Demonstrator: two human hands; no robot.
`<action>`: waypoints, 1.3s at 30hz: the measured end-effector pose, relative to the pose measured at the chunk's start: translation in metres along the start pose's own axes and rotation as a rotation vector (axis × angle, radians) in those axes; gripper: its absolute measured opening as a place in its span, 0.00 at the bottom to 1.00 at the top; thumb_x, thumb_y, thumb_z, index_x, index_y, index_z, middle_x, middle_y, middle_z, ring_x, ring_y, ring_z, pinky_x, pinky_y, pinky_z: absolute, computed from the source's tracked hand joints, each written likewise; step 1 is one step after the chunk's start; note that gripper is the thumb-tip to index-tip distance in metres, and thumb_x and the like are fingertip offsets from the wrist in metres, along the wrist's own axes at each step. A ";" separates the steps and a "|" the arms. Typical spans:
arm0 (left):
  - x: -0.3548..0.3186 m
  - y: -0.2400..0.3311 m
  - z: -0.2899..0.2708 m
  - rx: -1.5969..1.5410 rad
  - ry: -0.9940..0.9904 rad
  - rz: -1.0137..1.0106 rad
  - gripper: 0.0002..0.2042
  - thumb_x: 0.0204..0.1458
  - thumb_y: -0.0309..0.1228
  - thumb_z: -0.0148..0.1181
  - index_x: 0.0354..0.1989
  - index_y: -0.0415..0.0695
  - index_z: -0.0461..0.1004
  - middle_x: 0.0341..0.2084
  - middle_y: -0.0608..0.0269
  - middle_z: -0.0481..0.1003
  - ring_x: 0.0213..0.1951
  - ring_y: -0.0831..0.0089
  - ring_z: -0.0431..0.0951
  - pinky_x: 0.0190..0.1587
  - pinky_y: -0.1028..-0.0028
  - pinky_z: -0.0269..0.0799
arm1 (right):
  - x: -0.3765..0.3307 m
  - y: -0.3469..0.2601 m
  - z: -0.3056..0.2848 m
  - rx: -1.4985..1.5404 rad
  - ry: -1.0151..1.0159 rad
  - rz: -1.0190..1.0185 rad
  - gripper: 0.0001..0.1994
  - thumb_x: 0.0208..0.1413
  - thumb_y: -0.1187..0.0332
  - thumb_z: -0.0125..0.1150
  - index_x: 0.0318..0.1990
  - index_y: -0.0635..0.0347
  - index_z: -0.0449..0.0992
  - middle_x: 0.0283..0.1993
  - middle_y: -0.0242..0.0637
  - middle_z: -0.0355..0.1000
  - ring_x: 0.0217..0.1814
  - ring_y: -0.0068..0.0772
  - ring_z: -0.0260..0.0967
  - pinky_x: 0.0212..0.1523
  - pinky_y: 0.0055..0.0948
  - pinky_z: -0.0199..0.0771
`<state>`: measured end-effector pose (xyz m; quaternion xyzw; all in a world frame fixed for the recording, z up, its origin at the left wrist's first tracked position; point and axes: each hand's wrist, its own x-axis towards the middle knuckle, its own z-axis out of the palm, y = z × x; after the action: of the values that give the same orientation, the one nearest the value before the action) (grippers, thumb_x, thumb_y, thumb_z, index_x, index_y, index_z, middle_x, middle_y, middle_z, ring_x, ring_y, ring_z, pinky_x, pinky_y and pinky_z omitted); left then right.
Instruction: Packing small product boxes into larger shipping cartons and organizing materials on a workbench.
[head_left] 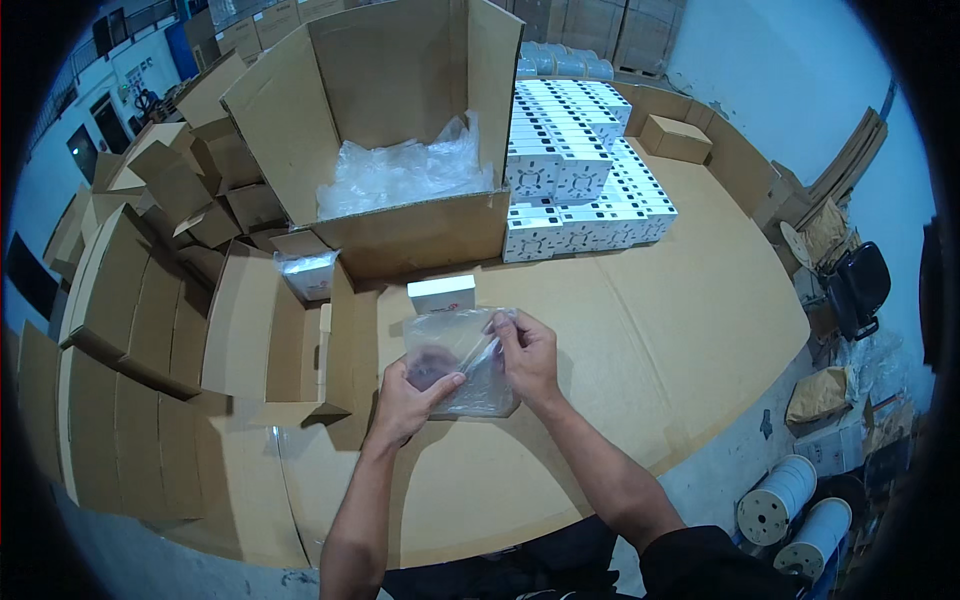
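A clear plastic bag point(470, 390) is stretched between my hands above the table, just in front of a small white box point(442, 292). My left hand point(412, 405) has its thumb and fingers closed on the bag's left side. The right hand point(528, 358) pinches its upper right edge. Through the film some of my left fingers show dimly; I cannot make out anything else inside. Left of my hands stands an open brown carton point(297, 355), with a plastic-wrapped white box point(310, 276) at its far end.
A tall open carton point(410, 240) filled with clear bags point(405, 175) stands at the back. Right of it are stacked white patterned boxes point(590, 230). Folded brown cartons point(130, 330) crowd the left. The table point(690, 330) has a curved right edge, with cable spools point(778, 498) on the floor beyond.
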<state>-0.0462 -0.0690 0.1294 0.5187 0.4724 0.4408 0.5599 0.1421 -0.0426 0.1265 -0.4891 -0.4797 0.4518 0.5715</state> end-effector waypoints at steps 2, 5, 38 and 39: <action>0.000 0.001 0.000 0.035 0.003 0.028 0.13 0.52 0.25 0.73 0.44 0.39 0.78 0.32 0.67 0.80 0.34 0.80 0.78 0.40 0.76 0.76 | 0.005 -0.001 -0.007 0.051 0.004 0.026 0.14 0.70 0.62 0.58 0.37 0.63 0.79 0.26 0.26 0.73 0.28 0.13 0.67 0.29 0.19 0.66; 0.001 0.003 0.003 0.054 -0.012 0.021 0.13 0.51 0.26 0.74 0.43 0.39 0.78 0.33 0.66 0.81 0.35 0.79 0.79 0.41 0.76 0.76 | 0.013 0.000 -0.010 0.157 0.146 -0.088 0.09 0.66 0.65 0.61 0.40 0.62 0.79 0.32 0.30 0.75 0.33 0.18 0.70 0.34 0.22 0.69; 0.006 -0.002 0.002 0.089 0.016 -0.042 0.15 0.50 0.25 0.73 0.45 0.37 0.78 0.36 0.61 0.83 0.39 0.76 0.82 0.46 0.72 0.78 | 0.011 -0.024 -0.005 -0.702 -0.021 -0.950 0.10 0.43 0.77 0.73 0.34 0.56 0.82 0.40 0.29 0.76 0.45 0.35 0.71 0.48 0.36 0.67; 0.005 0.000 0.003 0.062 0.030 -0.078 0.16 0.50 0.25 0.73 0.46 0.37 0.78 0.37 0.61 0.83 0.39 0.75 0.82 0.46 0.72 0.78 | 0.011 -0.025 -0.006 -0.701 -0.022 -0.951 0.10 0.43 0.77 0.73 0.34 0.56 0.82 0.40 0.29 0.76 0.45 0.35 0.71 0.48 0.36 0.67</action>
<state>-0.0425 -0.0641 0.1286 0.5106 0.5140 0.4116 0.5529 0.1503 -0.0357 0.1525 -0.3754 -0.7728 -0.0343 0.5106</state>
